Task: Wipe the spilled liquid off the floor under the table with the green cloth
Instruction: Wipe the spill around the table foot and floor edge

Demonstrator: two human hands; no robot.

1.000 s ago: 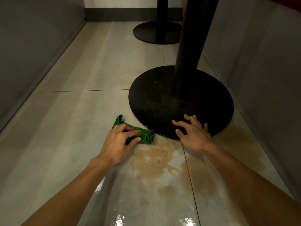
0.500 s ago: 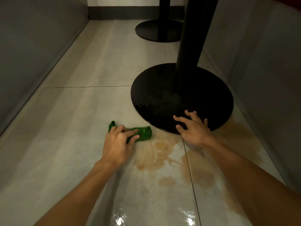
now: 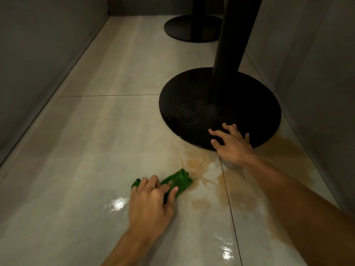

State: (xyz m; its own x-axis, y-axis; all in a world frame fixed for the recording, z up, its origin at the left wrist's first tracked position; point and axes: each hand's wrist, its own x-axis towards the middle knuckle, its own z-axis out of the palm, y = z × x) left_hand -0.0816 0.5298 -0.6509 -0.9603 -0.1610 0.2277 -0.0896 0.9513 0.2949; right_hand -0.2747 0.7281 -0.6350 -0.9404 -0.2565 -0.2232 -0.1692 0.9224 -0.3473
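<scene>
Left panel: a plain grey panel [image 3: 38, 54] runs along the left edge of the floor.
Floor: pale glossy tiles [image 3: 96, 150], with 1 bright glare spot just left of the left hand.
Left hand: the left hand [image 3: 151, 204] lies palm down, its fingers curled over the cloth and pressing it to the tile.
Green cloth: the green cloth [image 3: 180, 179] is bunched on the floor under those fingers; its free end pokes out to the right and touches the left edge of the spill.
Far base: a 2nd round black base [image 3: 184, 29] sits well behind, near the back wall.
Spilled liquid: the brown spilled liquid [image 3: 240, 198] spreads in thin patches from the cloth rightward, across a tile joint and round the near rim of the table base.
Table base: a round black disc [image 3: 192, 112] flat on the floor.
Table post: a black post [image 3: 230, 45] rises from the disc.
Right hand: the right hand [image 3: 232, 148] has its fingers spread, fingertips on the near rim of the disc.
Right panel: a grey panel [image 3: 317, 73] close beside the disc.
</scene>
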